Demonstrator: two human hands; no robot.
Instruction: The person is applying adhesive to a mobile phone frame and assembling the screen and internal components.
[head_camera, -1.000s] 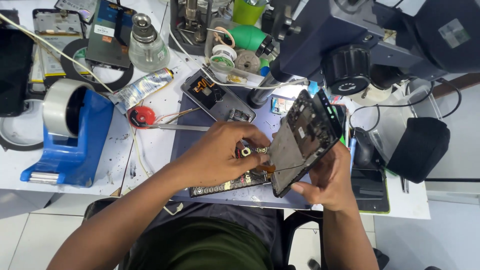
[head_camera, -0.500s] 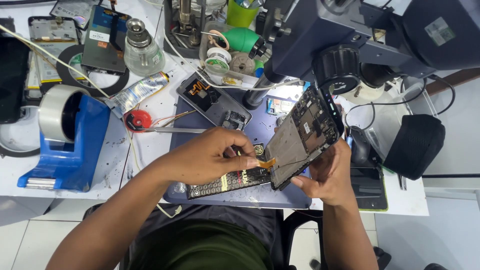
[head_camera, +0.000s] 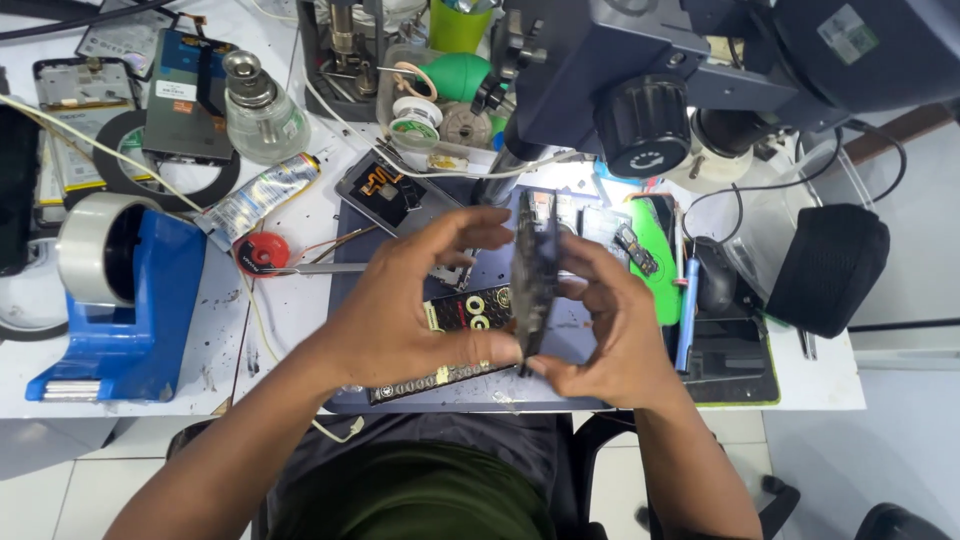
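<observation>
An opened phone body (head_camera: 534, 272) stands on edge over the blue work mat (head_camera: 352, 300), its thin side turned toward me. My left hand (head_camera: 405, 312) grips it from the left, with the thumb at its lower end and the fingers spread along its side. From the right, my right hand (head_camera: 612, 330) holds it with the fingers wrapped around its back. Beneath both hands a dark strip with gold markings (head_camera: 450, 312) lies on the mat.
A microscope (head_camera: 650, 90) hangs over the mat's far side. At the left stands a blue tape dispenser (head_camera: 120, 300). Also there: a glass bottle (head_camera: 258, 110), a tube (head_camera: 262, 192), a red disc (head_camera: 262, 253), phone parts (head_camera: 180, 90), a black pouch (head_camera: 826, 268), a blue pen (head_camera: 686, 320).
The phone body has turned from showing its open inside to standing edge-on. My left hand has moved from its lower corner to gripping its left side. The hands have come closer together.
</observation>
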